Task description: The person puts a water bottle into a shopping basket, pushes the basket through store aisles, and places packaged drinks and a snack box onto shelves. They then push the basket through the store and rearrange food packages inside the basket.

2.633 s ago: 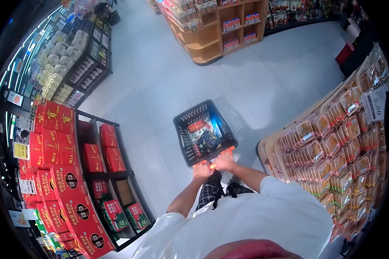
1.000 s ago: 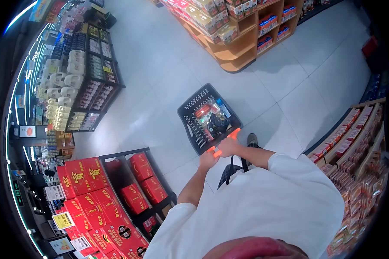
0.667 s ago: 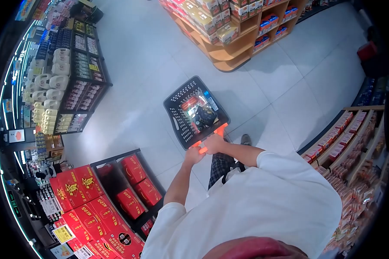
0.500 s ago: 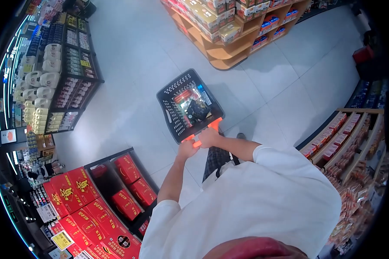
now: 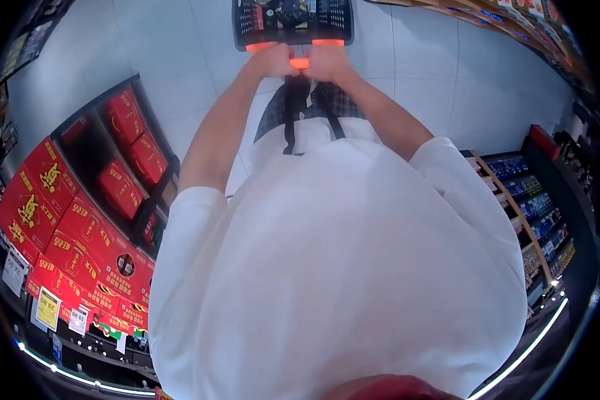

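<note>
At the top of the head view is a dark perforated basket (image 5: 247, 23), cut off by the frame edge, with several packaged items inside. Its orange handle (image 5: 300, 63) faces my body. My left hand (image 5: 270, 61) is closed round the left part of the handle. On the right part, my right hand (image 5: 327, 63) is wrapped round it too. The two hands are close together, with a short orange piece showing between them. Finger details are somewhat blurred.
Stacked red boxes (image 5: 80, 227) and a dark shelf rack (image 5: 140, 87) stand on the left. Wooden shelving (image 5: 460, 10) with goods is at the top right. More shelves (image 5: 533, 200) with small packets are at the right. Pale tiled floor (image 5: 420, 80) runs between them.
The view has tilted down toward my body, so the basket and both hands appear higher in the frame. The basket now looks squared to me. Both hands still hold the handle.
</note>
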Demonstrator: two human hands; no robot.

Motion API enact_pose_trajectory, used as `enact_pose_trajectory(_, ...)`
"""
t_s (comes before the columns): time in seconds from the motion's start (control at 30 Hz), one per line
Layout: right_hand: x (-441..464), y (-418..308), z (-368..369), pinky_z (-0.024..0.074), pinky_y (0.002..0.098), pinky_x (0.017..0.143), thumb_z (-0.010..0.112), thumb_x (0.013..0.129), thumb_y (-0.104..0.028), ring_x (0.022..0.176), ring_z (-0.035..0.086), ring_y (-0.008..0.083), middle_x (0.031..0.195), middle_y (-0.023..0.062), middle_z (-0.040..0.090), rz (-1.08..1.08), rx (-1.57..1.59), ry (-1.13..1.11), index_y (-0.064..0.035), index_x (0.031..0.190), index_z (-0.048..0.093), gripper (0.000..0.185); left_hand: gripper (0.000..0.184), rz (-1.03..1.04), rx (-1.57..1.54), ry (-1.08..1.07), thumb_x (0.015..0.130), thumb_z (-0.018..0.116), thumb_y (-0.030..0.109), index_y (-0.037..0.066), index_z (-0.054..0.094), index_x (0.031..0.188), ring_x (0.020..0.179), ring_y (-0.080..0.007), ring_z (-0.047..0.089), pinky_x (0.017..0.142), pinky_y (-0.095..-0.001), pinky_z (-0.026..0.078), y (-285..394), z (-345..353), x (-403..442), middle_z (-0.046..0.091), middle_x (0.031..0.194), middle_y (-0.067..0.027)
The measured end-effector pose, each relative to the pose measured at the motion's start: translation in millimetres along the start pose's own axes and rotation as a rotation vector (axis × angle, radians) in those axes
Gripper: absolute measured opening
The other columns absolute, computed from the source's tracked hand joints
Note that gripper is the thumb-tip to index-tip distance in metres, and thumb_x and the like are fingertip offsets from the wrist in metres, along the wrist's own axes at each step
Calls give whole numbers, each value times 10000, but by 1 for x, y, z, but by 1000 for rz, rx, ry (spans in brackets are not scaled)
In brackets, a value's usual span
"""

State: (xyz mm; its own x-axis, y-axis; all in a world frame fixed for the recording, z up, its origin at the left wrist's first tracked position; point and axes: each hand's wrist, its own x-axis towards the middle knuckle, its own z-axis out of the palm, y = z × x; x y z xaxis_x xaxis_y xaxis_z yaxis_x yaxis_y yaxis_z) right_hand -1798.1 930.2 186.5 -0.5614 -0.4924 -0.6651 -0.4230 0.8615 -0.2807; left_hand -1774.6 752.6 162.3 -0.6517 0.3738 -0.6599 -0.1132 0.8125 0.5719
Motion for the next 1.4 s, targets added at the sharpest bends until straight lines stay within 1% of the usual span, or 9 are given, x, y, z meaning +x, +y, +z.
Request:
enact_pose_trajectory(0.3,43,9,-43,545,429,762,608,782,-432,878,699,294,894,113,721,-1,-26,73,-126,904,739,355,408,1,-88,-56,623,721,309,11,706,902,821,-319,658,729,-391,519,12,-75,17,693,862,-181)
enact_pose_trajectory(0.6,75,22,-102,542,432,777,658,739,-399,890,693,289,923,116,716,-8,61,-86,-118,949,722,357,388,-9,-19,-108,647,714,301,38,696,931,858,-317,650,769,-390,510,6,-121,55,693,905,-173)
enact_pose_trajectory(0.77,94,52,-113,492,411,884,760,698,-461,1093,595,278,1143,120,628,-199,531,-162,-95,1194,586,641,457,-27,-124,-173,651,739,307,63,666,1031,932,-332,635,814,-390,502,14,-140,56,686,954,-169)
enact_pose_trajectory(0.83,112,63,-110,497,371,862,751,741,-474,1029,620,252,1106,118,649,-152,769,-165,-87,1207,597,625,555,18,-182,-283,696,752,394,39,654,1111,1040,-302,610,891,-380,487,-1,-139,63,654,1096,-202)
enact_pose_trajectory(0.93,157,78,-107,526,319,759,707,825,-407,842,668,209,967,111,703,64,1171,-43,-61,1101,664,444,366,36,-469,-262,780,734,218,-14,634,1045,890,-185,650,774,-318,509,-14,-154,83,684,954,-123)
enact_pose_trajectory(1.03,224,108,-75,532,333,743,671,824,-321,798,696,253,828,107,715,289,1235,198,-72,939,714,277,249,-19,-359,58,814,700,226,4,669,921,749,-231,681,731,-327,530,-36,-164,144,694,826,-132)
enact_pose_trajectory(1.13,302,147,-28,518,420,841,592,829,-248,934,647,389,944,167,698,380,927,298,-118,943,723,217,261,-2,-154,222,796,665,243,4,659,901,851,-315,668,785,-414,523,-69,-151,238,675,893,-171)
enact_pose_trajectory(1.3,439,203,70,490,444,908,551,856,-251,1016,629,386,1055,185,678,638,802,230,-117,1044,698,274,386,117,278,125,752,669,241,46,618,1081,1122,-306,552,922,-452,453,-135,-101,394,584,1139,-133)
enact_pose_trajectory(1.4,493,222,118,499,446,859,513,888,-291,980,641,374,1038,182,683,607,893,285,-108,1053,689,303,528,187,360,49,725,678,243,41,574,1202,1202,-288,498,1035,-435,373,-174,-65,462,560,1200,-128)
